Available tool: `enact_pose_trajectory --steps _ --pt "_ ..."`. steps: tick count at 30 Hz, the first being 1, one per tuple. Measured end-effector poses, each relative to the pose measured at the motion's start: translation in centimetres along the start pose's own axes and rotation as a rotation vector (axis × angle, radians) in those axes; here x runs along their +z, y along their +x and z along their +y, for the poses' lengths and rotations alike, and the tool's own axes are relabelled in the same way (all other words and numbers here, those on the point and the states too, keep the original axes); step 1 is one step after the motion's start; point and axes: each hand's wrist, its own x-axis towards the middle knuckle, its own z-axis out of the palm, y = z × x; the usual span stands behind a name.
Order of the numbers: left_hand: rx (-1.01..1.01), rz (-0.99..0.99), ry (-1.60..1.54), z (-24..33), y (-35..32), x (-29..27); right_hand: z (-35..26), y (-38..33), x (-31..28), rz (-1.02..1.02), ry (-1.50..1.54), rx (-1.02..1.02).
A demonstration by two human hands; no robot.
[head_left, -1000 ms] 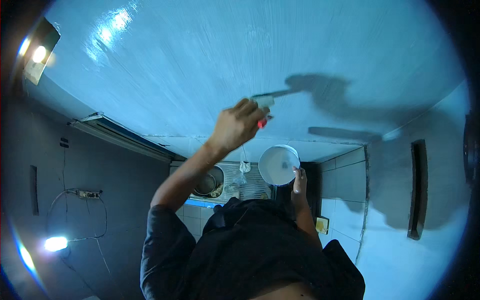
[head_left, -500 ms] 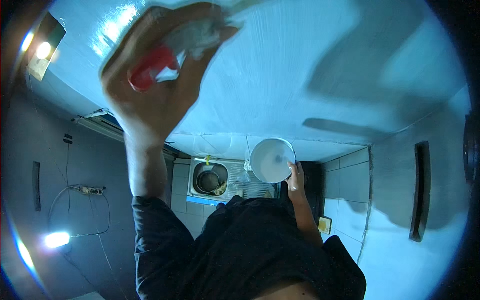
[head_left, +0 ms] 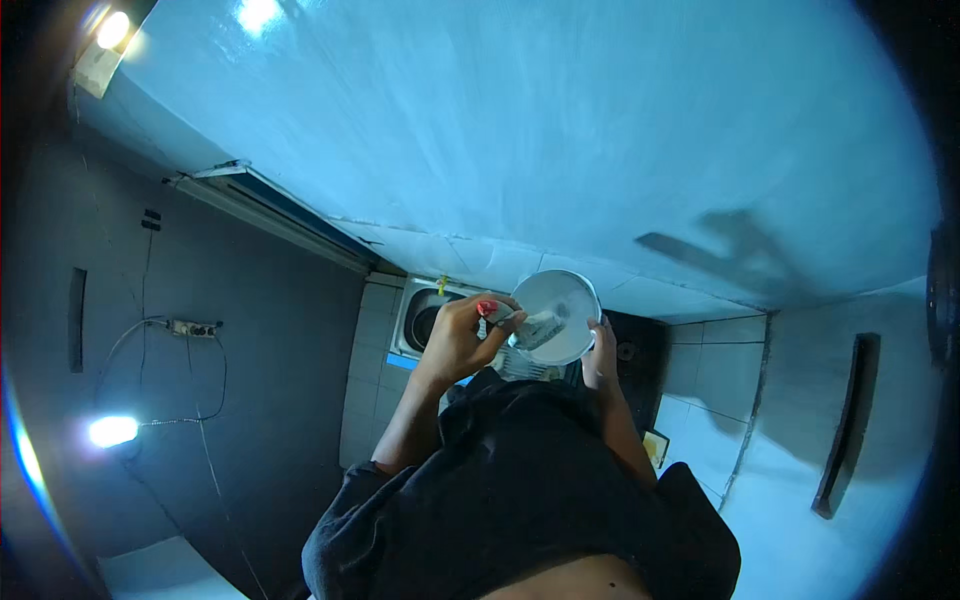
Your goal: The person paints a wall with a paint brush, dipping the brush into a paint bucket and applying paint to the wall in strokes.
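In front of my body, my left hand (head_left: 462,338) is closed around a paintbrush (head_left: 542,329) with a red-ended handle. White-coated bristles reach over the opening of a round white bucket (head_left: 596,300); whether they touch the paint inside I cannot tell. My right hand (head_left: 600,360) grips the bucket at its right side, thumb by the rim. Pale liquid paint shows in it. Beyond both hands rises the light blue-white wall (head_left: 480,150), with streaky brush marks on its surface.
Below the wall, a steel sink (head_left: 408,335) with a yellow tap (head_left: 442,286) lies left of the bucket, and a black counter or stove surface (head_left: 638,350) to its right. On the dark left wall hang a power strip (head_left: 194,328) and a bright lamp (head_left: 114,431).
My left hand has come down from high on the wall to the bucket, bringing the paintbrush over its opening. My right hand still holds the bucket; the view has shifted slightly.
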Motion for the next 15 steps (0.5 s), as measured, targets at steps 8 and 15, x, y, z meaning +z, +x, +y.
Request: enact_pose_trajectory --steps 8,15 --pt "0.116 0.140 0.034 -1.5 0.5 -5.4 -7.4 4.7 3.1 0.139 0.892 0.591" --pt "0.201 0.030 0.085 -2.0 2.8 -8.0 -9.8 5.7 4.3 0.052 0.731 0.577"
